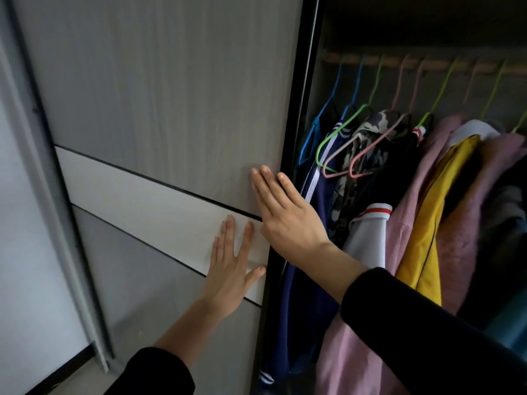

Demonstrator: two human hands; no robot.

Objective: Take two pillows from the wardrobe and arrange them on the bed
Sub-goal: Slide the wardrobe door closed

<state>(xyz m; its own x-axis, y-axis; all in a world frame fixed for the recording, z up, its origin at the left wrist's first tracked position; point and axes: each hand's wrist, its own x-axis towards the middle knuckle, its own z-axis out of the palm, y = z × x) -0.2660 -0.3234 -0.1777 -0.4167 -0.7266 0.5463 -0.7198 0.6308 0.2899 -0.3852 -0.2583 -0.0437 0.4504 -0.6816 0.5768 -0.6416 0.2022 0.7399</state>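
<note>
A grey wood-grain sliding wardrobe door [159, 89] with a white band across it fills the left and middle of the view. My left hand [231, 269] lies flat on the white band near the door's right edge, fingers spread. My right hand [285, 212] presses flat on the door just above it, fingers together, beside the black door frame [299, 109]. Neither hand holds anything. To the right, the wardrobe stands open on a hanging compartment. No pillow or bed is in view.
Clothes hang on coloured wire hangers [356, 143] from a wooden rail [427, 62]: a navy garment [308, 252], a patterned one, pink coats [413, 201] and a yellow jacket [427, 229]. Something teal [510, 320] shows at the lower right. A second pale door panel [25, 223] lies at the far left.
</note>
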